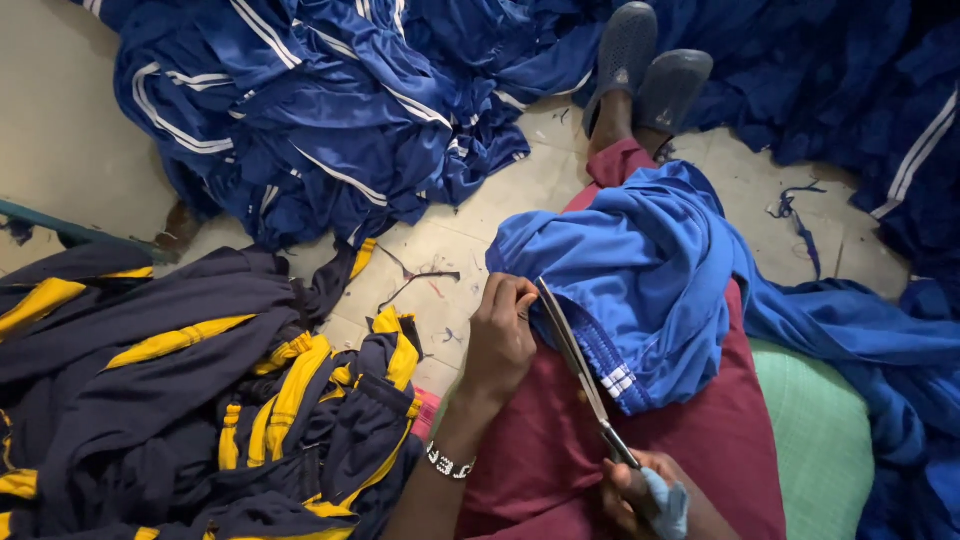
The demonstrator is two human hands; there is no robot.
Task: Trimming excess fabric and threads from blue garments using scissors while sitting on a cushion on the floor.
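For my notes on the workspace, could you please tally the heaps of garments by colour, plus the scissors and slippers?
Blue heaps with white stripes: 2
Navy heaps with yellow stripes: 1
Scissors: 1
Grey slippers: 2
Total: 6

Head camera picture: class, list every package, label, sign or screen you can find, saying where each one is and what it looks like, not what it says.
None: no package, label, sign or screen shows.
Nearest thing to one: beaded bracelet, on the left wrist, a white band with dark marks.
Around it: blue garment over the lap, pinched by the left hand; scissors in the right hand.
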